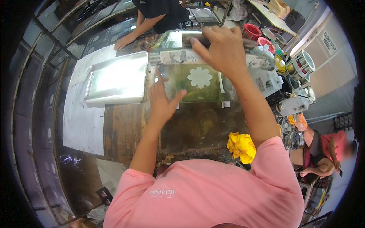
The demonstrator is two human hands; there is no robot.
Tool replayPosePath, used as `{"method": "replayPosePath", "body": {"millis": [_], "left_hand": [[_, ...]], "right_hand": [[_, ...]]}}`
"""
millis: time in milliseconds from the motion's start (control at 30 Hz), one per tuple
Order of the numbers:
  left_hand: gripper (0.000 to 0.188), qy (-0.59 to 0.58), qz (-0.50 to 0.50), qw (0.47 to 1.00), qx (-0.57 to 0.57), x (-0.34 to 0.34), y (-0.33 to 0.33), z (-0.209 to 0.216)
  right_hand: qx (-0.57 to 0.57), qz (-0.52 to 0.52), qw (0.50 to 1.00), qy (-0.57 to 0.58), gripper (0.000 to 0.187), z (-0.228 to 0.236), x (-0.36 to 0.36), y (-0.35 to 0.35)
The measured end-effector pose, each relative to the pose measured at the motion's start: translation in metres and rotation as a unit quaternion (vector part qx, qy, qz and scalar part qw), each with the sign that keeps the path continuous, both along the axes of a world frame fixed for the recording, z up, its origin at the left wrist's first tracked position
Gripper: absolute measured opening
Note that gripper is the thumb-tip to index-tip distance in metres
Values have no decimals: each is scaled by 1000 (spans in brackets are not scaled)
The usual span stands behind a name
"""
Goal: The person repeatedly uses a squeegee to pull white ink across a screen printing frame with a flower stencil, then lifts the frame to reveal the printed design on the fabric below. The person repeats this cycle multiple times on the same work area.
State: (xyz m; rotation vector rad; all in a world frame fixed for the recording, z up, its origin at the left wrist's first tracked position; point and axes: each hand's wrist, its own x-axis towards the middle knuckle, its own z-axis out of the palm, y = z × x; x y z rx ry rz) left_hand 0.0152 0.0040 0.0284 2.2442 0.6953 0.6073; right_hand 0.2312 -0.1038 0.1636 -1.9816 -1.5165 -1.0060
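Clutching a dark bar (188, 40) at top center, the right hand (224, 46) is curled tight; mid-frame, the left hand (162, 100) is spread open by the green panel (203, 95).

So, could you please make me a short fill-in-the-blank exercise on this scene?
1. The white shape on the green panel has the outline of a ____.
2. The stack of shiny sheets lies on the ____ side of the person's left hand.
3. The crumpled cloth near the right sleeve is coloured ____.

Missing words: flower; left; yellow.
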Motion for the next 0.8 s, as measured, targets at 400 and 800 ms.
{"method": "replayPosePath", "body": {"millis": [400, 800], "left_hand": [[92, 92, 40, 981, 168, -1, -19, -63], [49, -25, 201, 970, 132, -46, 140, -12]], "right_hand": [[1, 24, 997, 68, 48, 66, 27, 39], [-9, 7, 999, 53, 48, 62, 31, 40]]}}
